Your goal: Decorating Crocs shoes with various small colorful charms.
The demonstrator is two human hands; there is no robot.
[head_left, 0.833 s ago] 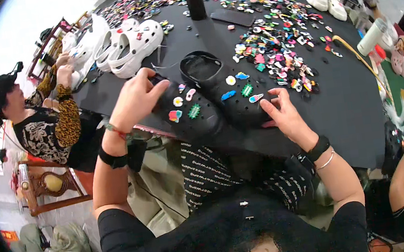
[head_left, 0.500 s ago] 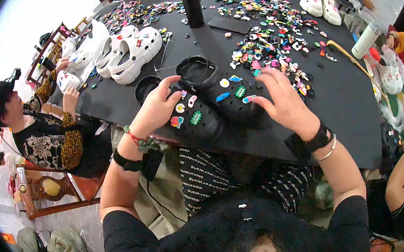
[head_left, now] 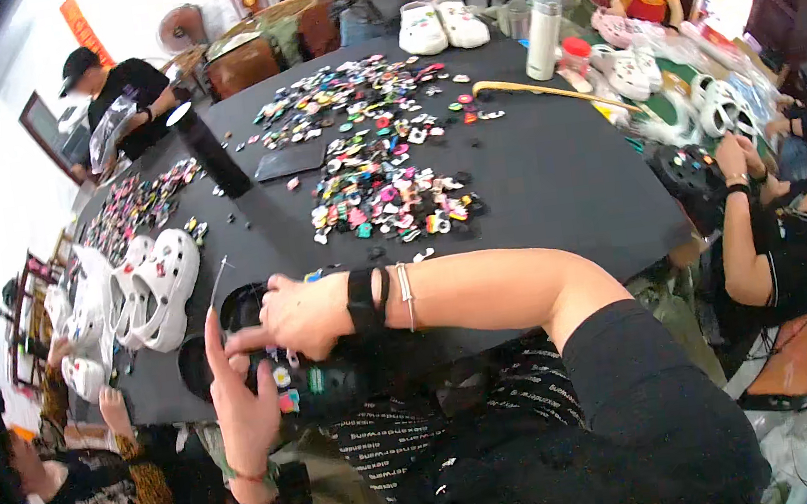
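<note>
A black clog (head_left: 314,382) with small coloured charms on its top lies at the near edge of the black table (head_left: 557,193). My left hand (head_left: 241,405) grips its left side, fingers pointing up. My right hand (head_left: 298,315) reaches across from the right and rests on top of the clog with curled fingers, touching my left fingertips. A black band and a thin bracelet circle my right wrist. A second black clog (head_left: 198,363) sits just left of my hands, partly hidden.
A heap of coloured charms (head_left: 386,194) covers the table's middle. White clogs (head_left: 151,288) lie at the left and another white pair (head_left: 441,26) at the far edge. A black tube (head_left: 208,153), a metal flask (head_left: 544,38) and a yellow stick (head_left: 545,91) stand beyond. Several people sit around.
My hands, earlier apart on two clogs, have come together on one black clog at the table's near edge. The view has swung, so the table now stretches up and to the right.
</note>
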